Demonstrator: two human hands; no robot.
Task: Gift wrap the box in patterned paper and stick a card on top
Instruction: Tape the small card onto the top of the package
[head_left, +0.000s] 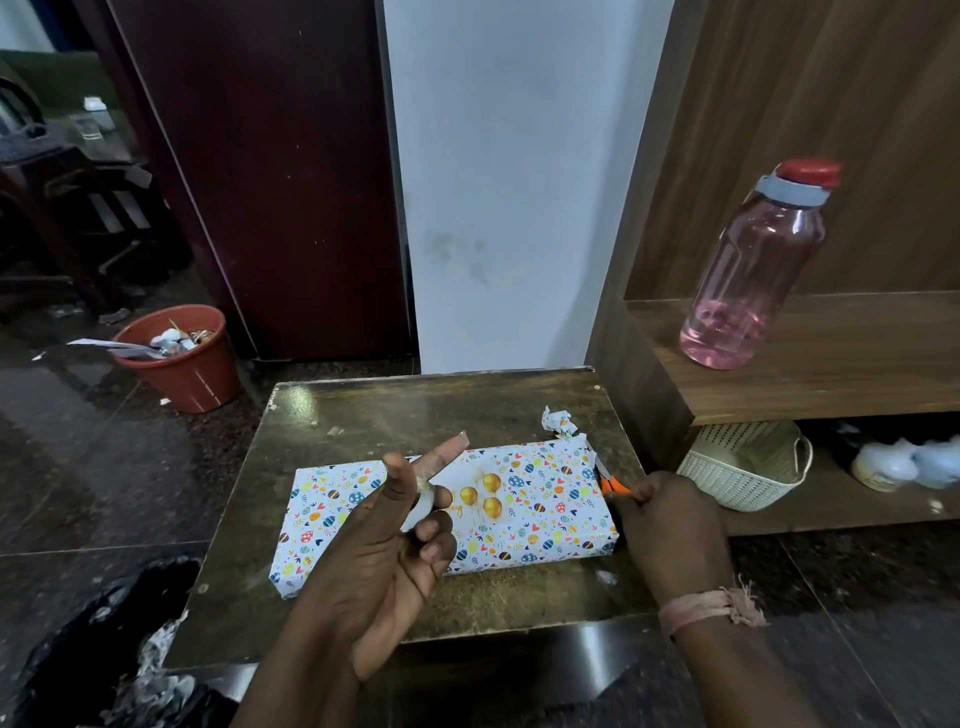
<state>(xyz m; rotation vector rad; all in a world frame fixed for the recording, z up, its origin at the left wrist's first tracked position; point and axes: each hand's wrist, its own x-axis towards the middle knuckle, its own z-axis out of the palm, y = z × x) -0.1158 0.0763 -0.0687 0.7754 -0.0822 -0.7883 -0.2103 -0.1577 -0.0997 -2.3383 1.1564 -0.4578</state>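
Far left on floor: orange bin (179, 358) stuffed with paper scraps, well apart from counter (363, 410).

Left hand (384, 540) raised over left half of box (447, 514), grip closed on tape roll (420, 506), thumb up, strip of tape (441, 453) pulled out and standing free past the fingertip. Strip not yet on anything.

Box lying flat mid-counter, fully covered in patterned paper, seams look closed from this angle. Card (480, 493) with gold balloons resting on top face near centre, partly hidden behind left hand; cannot tell whether any edge is taped down.

Crumpled paper scrap (557, 420) on counter just beyond far right corner of box.

Right hand (670, 525) at right end of box, grip clenched around orange scissors (612, 483), only part of orange handle and a bit of blade showing beside box end.

Right of counter: white basket (748, 467) on lower shelf, pink bottle (753, 265) on upper shelf, neither involved.

Step judged: wrapping done, card-sticking in hand, tape strip being prepared. Task looks close to the end.

Next move likely needs: snip strip off roll with scissors, keep it from curling onto fingers, lay it across a card edge, press flat onto paper. Card loose enough to slide, so hold steady while pressing.
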